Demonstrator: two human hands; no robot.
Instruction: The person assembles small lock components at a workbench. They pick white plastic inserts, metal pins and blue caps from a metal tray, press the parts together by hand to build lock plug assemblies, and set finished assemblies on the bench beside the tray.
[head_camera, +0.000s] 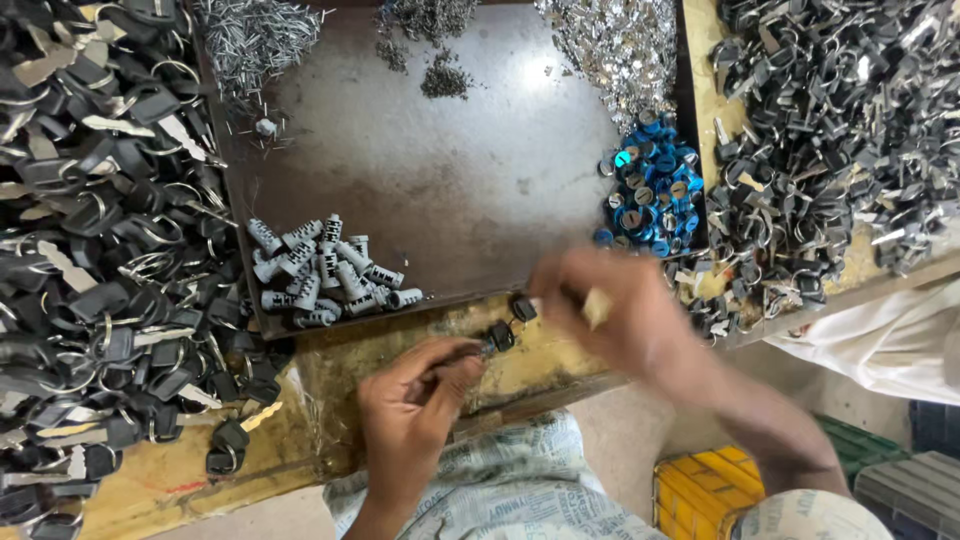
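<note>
My left hand (415, 400) is closed on a black-headed key (497, 337) near the front edge of the wooden bench (330, 390). My right hand (610, 305) is blurred with motion and pinches a small part next to a second black key head (523, 307); what that part is I cannot tell. Just left of both hands a cluster of grey lock cylinders (325, 275) lies on the dark metal tray (450, 180).
Heaps of black-headed keys on rings cover the left side (90, 260) and the right side (830, 130). Blue round caps (650, 195) sit at the tray's right edge. Small metal pins (250, 40) and shiny bits (620, 45) lie at the back. A yellow crate (700, 495) stands below.
</note>
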